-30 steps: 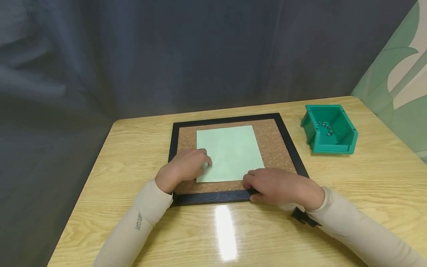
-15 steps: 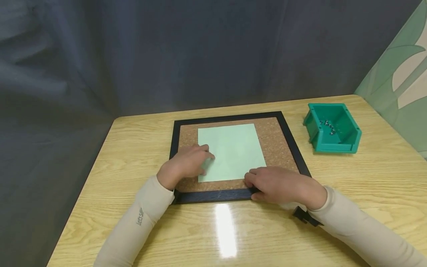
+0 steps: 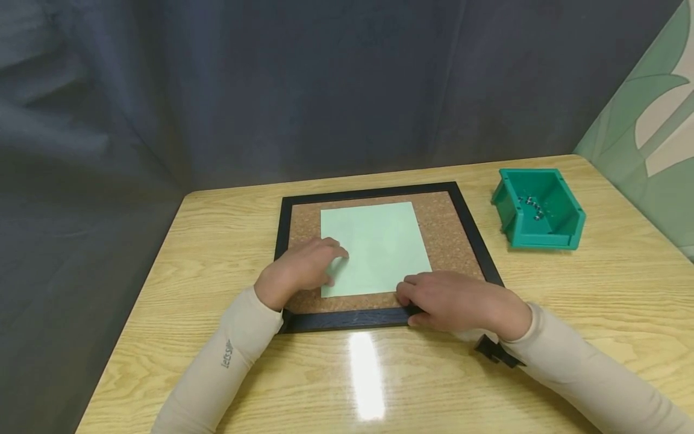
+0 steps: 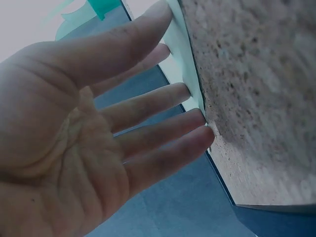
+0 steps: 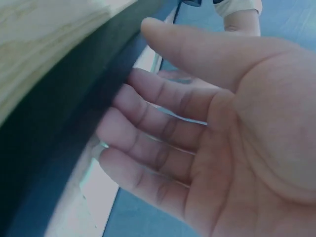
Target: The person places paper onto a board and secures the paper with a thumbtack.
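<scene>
A light green sheet of paper (image 3: 379, 247) lies on a corkboard (image 3: 447, 232) with a black frame (image 3: 347, 319). My left hand (image 3: 305, 268) is at the paper's left edge, palm down. In the left wrist view, its fingers (image 4: 163, 106) are spread and loosely bent, with several fingertips at the paper and cork. My right hand (image 3: 452, 301) rests over the frame's front bar near the paper's lower right corner. The right wrist view shows relaxed fingers (image 5: 148, 118) touching the frame, with the thumb (image 5: 173, 42) beside the same bar. Neither hand visibly grips anything.
A green plastic bin (image 3: 542, 241) holding several small shiny pieces (image 3: 534, 208) stands at the right of the wooden table (image 3: 217, 241). A dark curtain (image 3: 325, 90) hangs behind the table, and a leaf-patterned surface (image 3: 650, 120) borders it at the right.
My left hand's fingers have shifted slightly up and right and spread a little over the paper's left side. My right hand, the paper and the board look unchanged, apart from a small view shift.
</scene>
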The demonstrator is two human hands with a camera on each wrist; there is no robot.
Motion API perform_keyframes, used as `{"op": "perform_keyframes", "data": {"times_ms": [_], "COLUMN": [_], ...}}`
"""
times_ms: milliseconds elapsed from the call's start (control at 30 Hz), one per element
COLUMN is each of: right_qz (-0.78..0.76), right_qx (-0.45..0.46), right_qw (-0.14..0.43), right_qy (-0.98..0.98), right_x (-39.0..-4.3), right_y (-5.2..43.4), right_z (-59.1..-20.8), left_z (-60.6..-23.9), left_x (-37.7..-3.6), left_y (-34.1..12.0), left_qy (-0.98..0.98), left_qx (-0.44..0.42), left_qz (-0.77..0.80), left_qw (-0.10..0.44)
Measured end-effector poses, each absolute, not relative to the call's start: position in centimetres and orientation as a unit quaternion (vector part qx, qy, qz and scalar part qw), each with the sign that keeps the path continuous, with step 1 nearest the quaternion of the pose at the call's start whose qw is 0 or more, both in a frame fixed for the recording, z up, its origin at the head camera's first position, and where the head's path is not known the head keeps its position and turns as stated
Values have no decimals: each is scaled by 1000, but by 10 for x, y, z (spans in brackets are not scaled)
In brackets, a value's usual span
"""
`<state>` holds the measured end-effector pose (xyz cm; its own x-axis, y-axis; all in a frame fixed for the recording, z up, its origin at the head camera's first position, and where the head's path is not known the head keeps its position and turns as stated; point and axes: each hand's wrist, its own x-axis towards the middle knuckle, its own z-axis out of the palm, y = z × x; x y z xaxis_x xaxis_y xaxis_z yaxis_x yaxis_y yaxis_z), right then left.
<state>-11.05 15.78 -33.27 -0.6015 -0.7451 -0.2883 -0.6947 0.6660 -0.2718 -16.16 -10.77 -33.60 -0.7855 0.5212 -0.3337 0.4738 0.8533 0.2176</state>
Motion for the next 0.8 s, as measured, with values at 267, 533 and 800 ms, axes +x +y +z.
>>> {"op": "perform_keyframes", "data": {"times_ms": [267,533,800], "right_qz": [-76,-67,-69], "right_qx": [-395,-295,-163], "right_qw": [182,43,-27], "right_qy": [897,952,984], "right_x": [-120,-138,-156], "right_y": [174,216,260], "right_z": [-314,-283,-266], "left_z": [-337,-338,-338], "left_x": [-161,-160,-162], "left_y": [-108,-108,-108], "left_qy": [940,941,940], "left_qx": [262,263,261], "left_qz": [36,34,32], "left_qw": [214,211,219]}}
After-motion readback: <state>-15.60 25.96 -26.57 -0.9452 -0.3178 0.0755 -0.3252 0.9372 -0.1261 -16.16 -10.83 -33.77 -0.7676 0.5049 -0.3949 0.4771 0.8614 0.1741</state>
